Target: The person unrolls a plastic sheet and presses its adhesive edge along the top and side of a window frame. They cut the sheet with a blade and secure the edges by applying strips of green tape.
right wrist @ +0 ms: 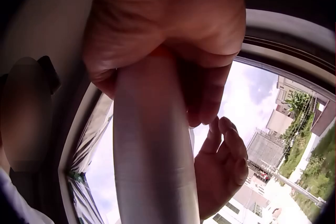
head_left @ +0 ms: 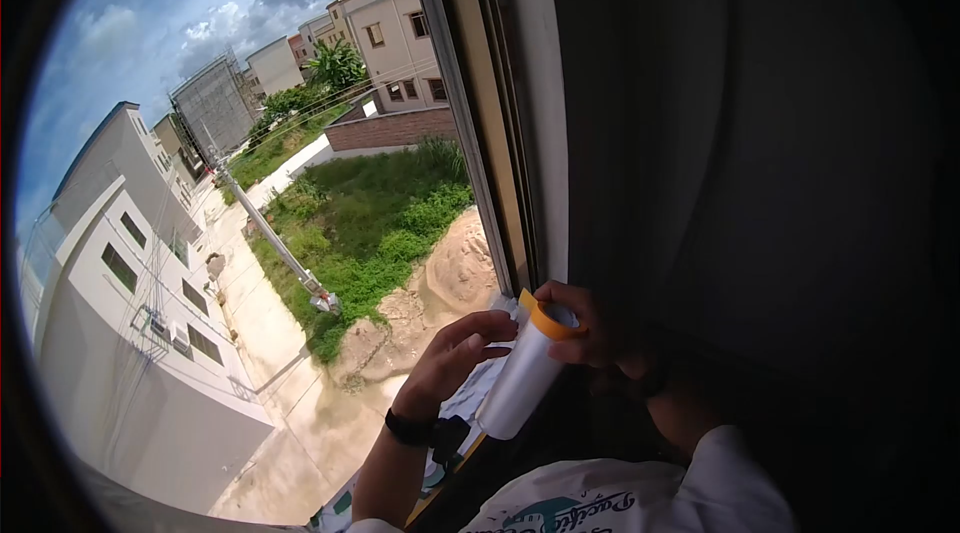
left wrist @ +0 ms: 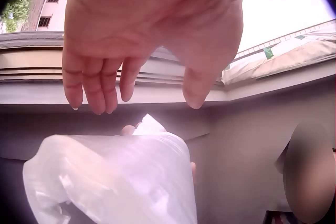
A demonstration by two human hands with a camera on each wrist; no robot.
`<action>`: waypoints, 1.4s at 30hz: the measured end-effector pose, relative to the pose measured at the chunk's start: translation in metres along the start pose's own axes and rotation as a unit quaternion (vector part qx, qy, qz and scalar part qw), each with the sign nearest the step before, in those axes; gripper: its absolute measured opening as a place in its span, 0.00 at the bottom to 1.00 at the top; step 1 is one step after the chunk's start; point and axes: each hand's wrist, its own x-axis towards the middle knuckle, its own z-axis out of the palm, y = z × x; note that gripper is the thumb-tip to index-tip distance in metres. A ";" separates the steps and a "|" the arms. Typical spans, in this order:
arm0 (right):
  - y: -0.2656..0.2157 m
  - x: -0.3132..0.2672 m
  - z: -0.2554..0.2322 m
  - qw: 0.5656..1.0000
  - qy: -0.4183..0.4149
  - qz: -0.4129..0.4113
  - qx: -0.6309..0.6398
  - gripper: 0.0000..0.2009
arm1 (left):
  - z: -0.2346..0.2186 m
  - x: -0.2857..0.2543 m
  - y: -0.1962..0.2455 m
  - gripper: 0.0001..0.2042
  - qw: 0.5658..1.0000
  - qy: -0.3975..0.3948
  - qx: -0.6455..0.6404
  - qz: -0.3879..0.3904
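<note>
A roll of masking film (head_left: 522, 381) with an orange-yellow tape band (head_left: 550, 325) at its upper end slants in front of the person's chest. My right hand (head_left: 592, 331) grips this taped end. In the right wrist view, thumb and fingers of the right hand (right wrist: 168, 22) wrap the top of the pale roll (right wrist: 152, 145). A short yellow tape end stands out toward the window. Beside the roll is my left hand (head_left: 450, 363), fingers loosely bent and holding nothing. The left wrist view shows the left hand (left wrist: 152, 29) with fingers spread above the translucent film (left wrist: 115, 171).
The window frame (head_left: 500, 133) runs along the right of the opening, close to both hands. Crumpled plastic sheeting (right wrist: 84, 198) lies along another frame edge. Outside, far below, are a paved lane (head_left: 270, 333) and grass. A dark wall (head_left: 760, 183) stands at the right.
</note>
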 end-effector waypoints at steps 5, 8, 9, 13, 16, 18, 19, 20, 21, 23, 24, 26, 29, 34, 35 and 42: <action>0.002 -0.001 -0.007 1.000 0.017 0.006 -0.006 0.29 | 0.004 0.014 -0.003 0.27 0.997 -0.029 -0.076 0.016; -0.001 0.000 -0.001 0.999 -0.030 0.007 -0.029 0.28 | 0.008 0.009 -0.007 0.27 0.998 -0.001 -0.063 -0.025; -0.001 -0.002 0.000 0.999 -0.035 0.013 -0.030 0.28 | 0.009 0.007 -0.012 0.26 0.996 -0.006 -0.072 -0.046; -0.006 -0.004 0.003 0.994 -0.063 0.027 -0.084 0.28 | 0.015 0.004 -0.043 0.23 0.986 -0.033 -0.163 -0.032; -0.012 -0.001 0.009 0.986 -0.094 0.034 -0.132 0.30 | 0.016 0.001 -0.057 0.18 0.980 -0.002 -0.196 -0.017; -0.014 -0.001 0.014 0.981 -0.112 0.031 -0.155 0.32 | 0.016 -0.001 -0.067 0.15 0.974 0.014 -0.227 -0.018; -0.018 0.000 0.017 0.979 -0.121 0.054 -0.154 0.33 | 0.015 -0.002 -0.070 0.15 0.972 0.015 -0.233 -0.016; -0.020 0.000 0.020 0.977 -0.130 0.077 -0.154 0.35 | 0.014 -0.004 -0.075 0.13 0.968 0.009 -0.251 -0.010; -0.022 0.001 0.021 0.975 -0.134 0.081 -0.156 0.35 | 0.012 -0.005 -0.079 0.12 0.963 0.003 -0.268 -0.004; -0.024 0.002 0.023 0.968 -0.147 0.093 -0.181 0.38 | 0.008 -0.006 -0.089 0.10 0.956 0.001 -0.293 0.005; -0.024 0.001 0.025 0.967 -0.152 0.095 -0.183 0.38 | 0.007 -0.007 -0.093 0.09 0.949 -0.002 -0.314 0.010; -0.024 0.000 0.031 0.970 -0.139 0.095 -0.172 0.38 | 0.007 -0.011 -0.097 0.08 0.945 0.005 -0.328 0.019; -0.021 -0.003 0.037 0.974 -0.123 0.063 -0.180 0.36 | 0.013 -0.015 -0.091 0.07 0.941 0.027 -0.334 0.053; -0.002 -0.002 0.041 0.984 -0.086 -0.037 -0.154 0.27 | 0.006 -0.013 -0.094 0.06 0.945 0.058 -0.305 0.103; -0.001 -0.001 0.043 0.984 -0.081 -0.054 -0.152 0.24 | 0.006 -0.013 -0.092 0.06 0.945 0.070 -0.299 0.109; -0.002 0.006 0.042 0.974 -0.116 -0.090 -0.174 0.21 | 0.011 -0.014 -0.078 0.07 0.957 0.095 -0.259 0.087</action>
